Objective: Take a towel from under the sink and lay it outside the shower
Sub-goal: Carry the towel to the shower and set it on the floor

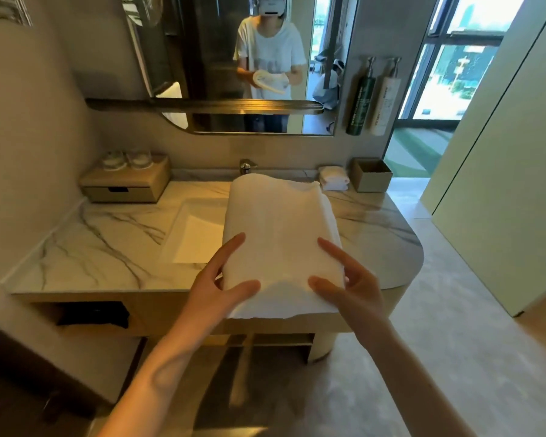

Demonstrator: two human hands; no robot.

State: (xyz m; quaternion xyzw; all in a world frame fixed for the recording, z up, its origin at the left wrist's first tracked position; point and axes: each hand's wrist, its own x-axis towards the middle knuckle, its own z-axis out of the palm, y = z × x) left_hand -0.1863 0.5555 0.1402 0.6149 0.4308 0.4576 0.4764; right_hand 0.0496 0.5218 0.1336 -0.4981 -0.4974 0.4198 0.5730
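Both hands (left (221,279), right (352,287)) pinch the towel's (281,222) near edge.

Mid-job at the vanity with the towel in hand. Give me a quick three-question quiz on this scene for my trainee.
1. True or false: the folded white towel already lies on the floor.
2. What hangs on the wall right of the rounded wall mirror? A) a dark green pump bottle and a cream pump bottle B) a hair dryer C) a clock
3. How many hands hold the towel?

Key
1. False: it is held up over the vanity.
2. A
3. Two: the left hand and the right hand, thumbs on top.
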